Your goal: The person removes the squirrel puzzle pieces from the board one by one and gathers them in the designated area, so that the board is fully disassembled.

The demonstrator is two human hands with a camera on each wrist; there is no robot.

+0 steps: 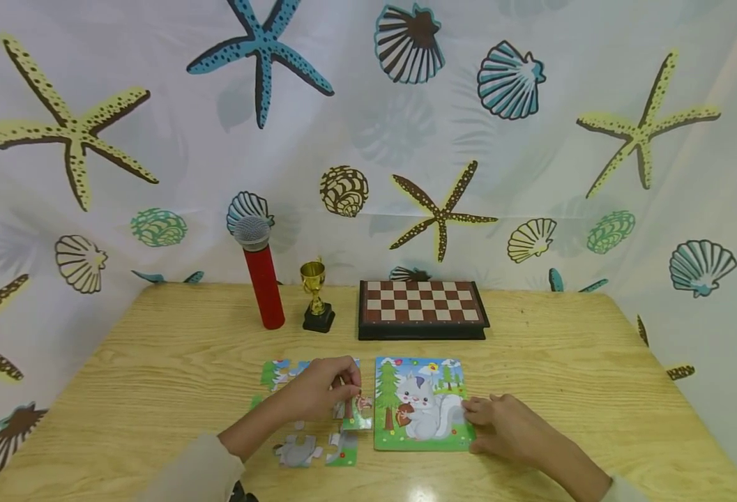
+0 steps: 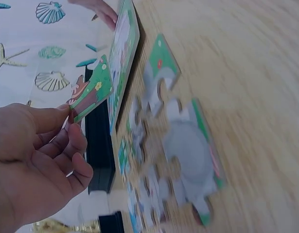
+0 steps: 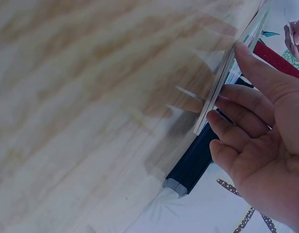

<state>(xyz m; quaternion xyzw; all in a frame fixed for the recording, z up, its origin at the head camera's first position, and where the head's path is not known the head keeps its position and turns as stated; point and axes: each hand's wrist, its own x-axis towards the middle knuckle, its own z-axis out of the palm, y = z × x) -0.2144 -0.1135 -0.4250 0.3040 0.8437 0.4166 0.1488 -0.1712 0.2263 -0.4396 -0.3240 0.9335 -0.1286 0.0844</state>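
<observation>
My left hand (image 1: 321, 387) pinches a corner jigsaw piece (image 2: 98, 87) between thumb and fingers, above the table. The piece shows green grass, a yellow flower and part of a brown trunk. Below and around that hand lie several loose jigsaw pieces (image 1: 297, 451), some partly hidden by it. To their right is a square squirrel picture board (image 1: 427, 408), with a grey squirrel holding an acorn. My right hand (image 1: 509, 429) rests at the board's right edge, its fingers loosely bent and touching the rim.
Behind the puzzle lies a checkered chess box (image 1: 423, 307). A small gold trophy (image 1: 316, 296) and a red microphone (image 1: 263, 279) stand at the back left. A patterned curtain (image 1: 355, 125) hangs behind the wooden table (image 1: 569, 348).
</observation>
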